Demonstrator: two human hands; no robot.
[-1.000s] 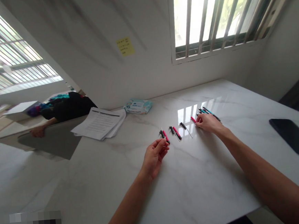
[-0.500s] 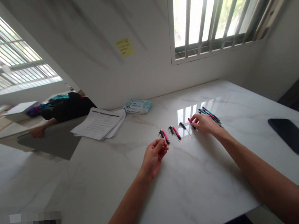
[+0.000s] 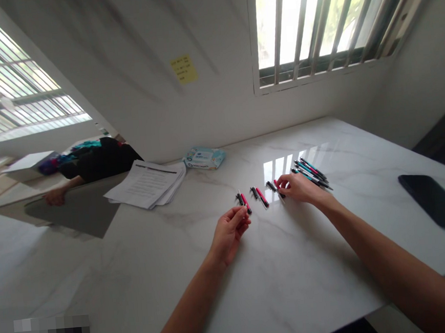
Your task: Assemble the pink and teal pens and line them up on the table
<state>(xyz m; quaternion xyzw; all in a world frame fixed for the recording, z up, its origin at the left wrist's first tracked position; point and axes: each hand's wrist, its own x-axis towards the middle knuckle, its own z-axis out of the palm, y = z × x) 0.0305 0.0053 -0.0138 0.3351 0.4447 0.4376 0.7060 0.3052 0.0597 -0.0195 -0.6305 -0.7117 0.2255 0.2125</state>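
Pink-and-black pen parts lie in small groups on the white marble table (image 3: 285,274). My left hand (image 3: 230,233) rests on the table with its fingers curled together, fingertips just below one pink part (image 3: 245,203). Another pink-and-black pair (image 3: 261,196) lies to the right of it. My right hand (image 3: 299,187) is pinched on a pink pen piece (image 3: 277,187) beside a black tip. Behind that hand lies a pile of teal and pink pens (image 3: 310,171).
A stack of printed papers (image 3: 147,183) and a pack of wipes (image 3: 204,157) lie at the back left. A black phone (image 3: 437,201) lies at the right edge. Another person's arm (image 3: 64,188) rests on a grey surface far left.
My right hand has slid left from the pen pile, carrying the pink piece towards the row of parts. My left hand has stayed still.
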